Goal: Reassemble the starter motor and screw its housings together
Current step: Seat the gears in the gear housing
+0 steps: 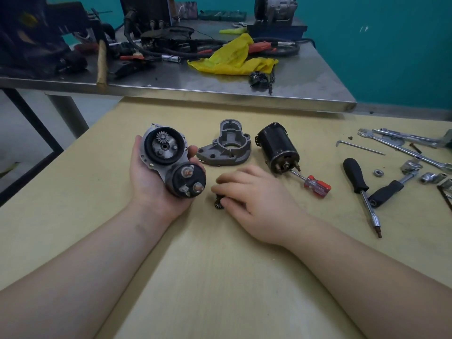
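**Starter halves apart on the bench, small gear under my right fingers**

While my left hand point(149, 182) cradles the grey metal gear housing with its black solenoid cylinder point(171, 160), palm up and fingers curled round its sides, my right hand point(254, 199) lies knuckles up on the pale yellow wooden table point(220, 277). Its fingertips pinch a small dark toothed gear point(217, 199), mostly hidden beneath them. A small silver pinion shows in the open face of the part I hold. Just beyond my right hand rests the grey cast nose housing point(226, 148), open side up. Beside it lies the black cylindrical motor body point(277, 148), tilted, with the shaft of a red-handled screwdriver point(316, 185) touching its near end. Off to the right, well apart, sit a black-handled driver point(355, 176) and chrome wrenches point(401, 140).
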